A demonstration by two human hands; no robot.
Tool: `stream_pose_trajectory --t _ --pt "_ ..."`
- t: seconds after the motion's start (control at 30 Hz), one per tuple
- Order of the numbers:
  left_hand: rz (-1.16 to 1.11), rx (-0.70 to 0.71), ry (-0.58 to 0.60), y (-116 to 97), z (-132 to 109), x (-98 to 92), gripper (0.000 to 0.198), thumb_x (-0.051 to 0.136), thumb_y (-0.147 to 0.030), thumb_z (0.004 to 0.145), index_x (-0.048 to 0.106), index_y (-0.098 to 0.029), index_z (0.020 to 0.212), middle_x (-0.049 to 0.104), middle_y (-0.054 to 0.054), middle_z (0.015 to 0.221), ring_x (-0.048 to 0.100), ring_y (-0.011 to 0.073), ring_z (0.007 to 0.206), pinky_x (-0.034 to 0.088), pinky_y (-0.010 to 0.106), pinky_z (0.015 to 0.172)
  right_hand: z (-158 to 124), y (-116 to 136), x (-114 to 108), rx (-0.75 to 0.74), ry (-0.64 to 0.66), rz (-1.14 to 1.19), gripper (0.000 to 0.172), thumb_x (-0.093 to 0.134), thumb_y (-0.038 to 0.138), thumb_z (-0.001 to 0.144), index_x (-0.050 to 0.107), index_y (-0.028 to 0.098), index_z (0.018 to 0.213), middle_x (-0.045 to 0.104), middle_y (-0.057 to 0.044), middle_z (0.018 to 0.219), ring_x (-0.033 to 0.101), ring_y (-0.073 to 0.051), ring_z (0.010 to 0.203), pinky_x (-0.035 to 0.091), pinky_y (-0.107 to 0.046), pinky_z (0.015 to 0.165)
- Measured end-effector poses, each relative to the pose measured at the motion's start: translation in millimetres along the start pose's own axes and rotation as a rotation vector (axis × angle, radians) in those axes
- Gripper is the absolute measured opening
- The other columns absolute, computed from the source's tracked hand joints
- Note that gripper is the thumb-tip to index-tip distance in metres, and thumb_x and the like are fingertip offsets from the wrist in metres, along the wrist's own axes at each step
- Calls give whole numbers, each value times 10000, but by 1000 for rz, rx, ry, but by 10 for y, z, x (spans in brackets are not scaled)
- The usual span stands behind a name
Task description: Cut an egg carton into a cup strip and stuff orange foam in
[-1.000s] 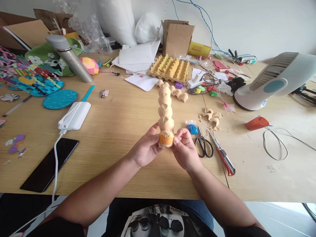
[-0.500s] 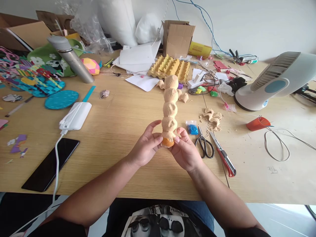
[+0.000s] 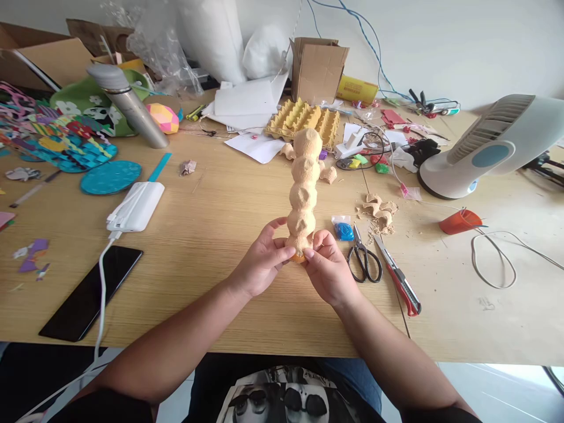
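Note:
A bumpy tan strip of egg carton, a single row of several rounded cups, points away from me above the table. Both hands grip its near end. My left hand pinches the left edge with thumb and fingers, and my right hand pinches the right edge. An orange patch shows at the near cup between my thumbs. Right of my right hand lie black-handled scissors, a blue packet and a red utility knife.
Cut carton scraps lie right of the strip. Behind it sits a yellow egg tray. A white fan and an orange cup stand at right; a phone, power bank and metal bottle are at left.
The strip has tilted slightly, its far end shifting up and to the right. Less of the orange patch shows at the near end. Both hands keep their hold.

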State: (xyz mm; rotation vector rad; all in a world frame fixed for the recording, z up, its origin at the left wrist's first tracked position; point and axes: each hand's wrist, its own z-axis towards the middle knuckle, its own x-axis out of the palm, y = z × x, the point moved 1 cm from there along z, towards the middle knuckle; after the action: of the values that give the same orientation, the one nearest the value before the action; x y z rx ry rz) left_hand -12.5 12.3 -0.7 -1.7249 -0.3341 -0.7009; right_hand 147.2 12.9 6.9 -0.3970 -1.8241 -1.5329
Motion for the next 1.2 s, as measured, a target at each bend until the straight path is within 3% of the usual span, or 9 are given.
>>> stream_pose_trajectory --t 0.6,1.2 --pt "52 84 44 -18 -4 49 809 887 -233 825 341 -285 1419 817 2 944 744 155 863 532 361 910 -12 -32 9 -34 -12 -7 368 913 291 838 548 254 862 664 58 850 643 -132 827 487 -279 807" --pt "43 78 50 19 11 15 844 930 -254 794 371 -312 1424 806 16 1045 739 187 1000 494 384 988 18 -44 -5 -28 -49 -32 397 919 308 815 527 258 859 644 54 848 624 -136 813 497 -280 799"
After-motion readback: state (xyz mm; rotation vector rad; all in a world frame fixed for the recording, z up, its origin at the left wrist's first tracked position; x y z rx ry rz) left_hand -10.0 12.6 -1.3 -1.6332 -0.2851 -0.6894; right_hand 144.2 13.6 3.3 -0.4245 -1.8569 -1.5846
